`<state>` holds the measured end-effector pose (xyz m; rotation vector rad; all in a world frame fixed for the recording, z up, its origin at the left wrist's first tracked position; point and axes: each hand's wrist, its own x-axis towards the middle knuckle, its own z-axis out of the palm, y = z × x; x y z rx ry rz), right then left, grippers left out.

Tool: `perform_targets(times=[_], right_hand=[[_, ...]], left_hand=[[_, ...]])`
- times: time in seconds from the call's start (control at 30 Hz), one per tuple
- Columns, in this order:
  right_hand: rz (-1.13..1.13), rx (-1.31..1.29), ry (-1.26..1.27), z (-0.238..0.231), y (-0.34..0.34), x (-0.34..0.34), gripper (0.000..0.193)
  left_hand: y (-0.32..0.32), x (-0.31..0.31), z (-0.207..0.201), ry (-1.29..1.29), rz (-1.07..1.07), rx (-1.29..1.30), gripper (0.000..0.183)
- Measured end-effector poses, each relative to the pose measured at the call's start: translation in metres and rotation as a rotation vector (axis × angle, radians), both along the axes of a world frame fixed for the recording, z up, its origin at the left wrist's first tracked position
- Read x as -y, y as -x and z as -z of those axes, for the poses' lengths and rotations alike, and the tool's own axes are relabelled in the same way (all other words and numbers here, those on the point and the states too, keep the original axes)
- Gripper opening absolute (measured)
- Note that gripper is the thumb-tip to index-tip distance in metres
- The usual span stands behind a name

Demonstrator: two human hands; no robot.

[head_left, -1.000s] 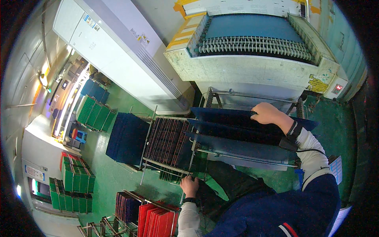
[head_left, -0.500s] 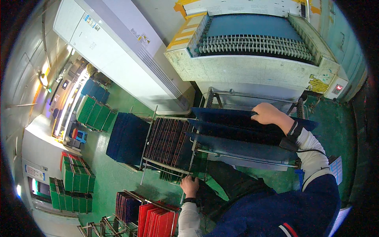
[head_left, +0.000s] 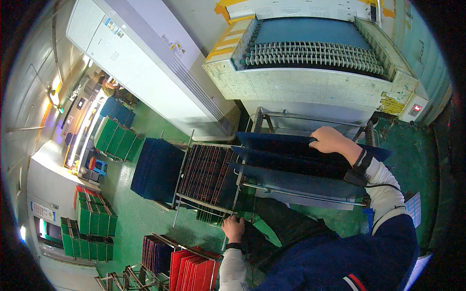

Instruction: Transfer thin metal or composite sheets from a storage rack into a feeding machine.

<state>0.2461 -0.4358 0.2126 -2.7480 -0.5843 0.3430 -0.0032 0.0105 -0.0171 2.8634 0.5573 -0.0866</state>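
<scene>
My right hand is closed over the top edge of a dark blue panel, the farthest of several large thin panels that stand on edge in a metal rack. A nearer blue-grey panel leans in the same rack. My left hand is closed at the near corner of a second metal rack, fingers curled by its frame. Rows of dark, thin boards fill that rack. What lies under the left fingers is mostly hidden.
Ahead stands a cream machine with rows of white rollers and a blue sheet on top. A tall white cabinet is left of it. Dark blue boards, red boards and green boards stand in racks on the green floor.
Both my hands and the panels stay in place. At the far left, a person by the lit bench has come further into view.
</scene>
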Motion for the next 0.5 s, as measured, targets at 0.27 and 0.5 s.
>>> perform_targets(times=[0.27,0.5], right_hand=[[0.006,-0.017,-0.014,-0.0054,0.0021,-0.0010,0.034],[-0.002,-0.006,-0.015,-0.0047,0.0015,-0.0011,0.034]], left_hand=[[-0.0005,0.0016,-0.0030,0.002,-0.009,-0.007,0.039],[-0.0008,0.0009,-0.0020,0.008,-0.011,-0.019,0.040]])
